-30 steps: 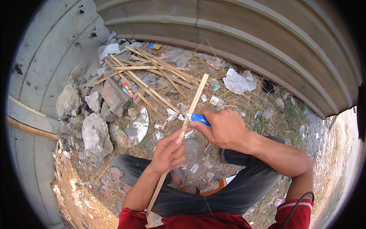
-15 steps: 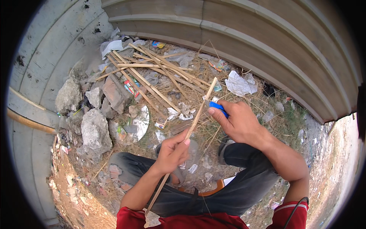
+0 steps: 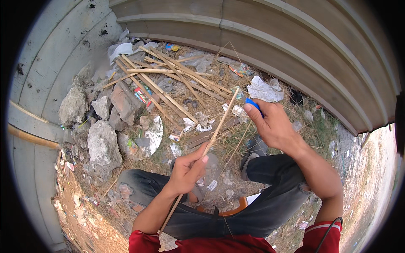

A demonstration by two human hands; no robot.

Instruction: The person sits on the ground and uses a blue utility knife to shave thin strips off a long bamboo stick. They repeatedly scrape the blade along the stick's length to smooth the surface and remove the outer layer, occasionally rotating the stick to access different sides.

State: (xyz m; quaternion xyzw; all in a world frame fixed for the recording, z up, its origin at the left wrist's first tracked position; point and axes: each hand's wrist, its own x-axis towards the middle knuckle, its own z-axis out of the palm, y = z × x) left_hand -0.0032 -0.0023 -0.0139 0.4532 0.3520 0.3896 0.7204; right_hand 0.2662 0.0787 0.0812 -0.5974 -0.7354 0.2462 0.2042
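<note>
- The brown metal wall (image 3: 270,46) was the biggest thing. It had long ribs and stood along the far edge of the ground (image 3: 320,143).
- The ground had dry grass and bits of litter all over it.
- A pale grey wall (image 3: 50,63) with black spots stood along the left edge of the ground.
- Two bent legs in dark trousers (image 3: 270,208) were at the near edge, and a red shirt (image 3: 228,244) showed just below them.
- A pile of sticks (image 3: 152,71) lay criss-cross on the ground, near the far left corner where the two walls met.
- Lumpy grey rocks (image 3: 103,143) sat near the left edge, beside the pile.
- The long stick (image 3: 221,122) was in the left hand, up above the ground. It leaned, with its far end a bit to the right and its near end back by the left forearm.
- The right hand (image 3: 274,124) had its fingers curled tight around a blue knife.
- The left hand (image 3: 188,173) had its fingers and thumb gripping the long stick.
- Crumpled white paper (image 3: 265,90) lay near the far edge, beyond the right hand.
- The blue knife (image 3: 254,107) was small. Its blade was just beside the long stick's far end; I could not tell if they touched.
</note>
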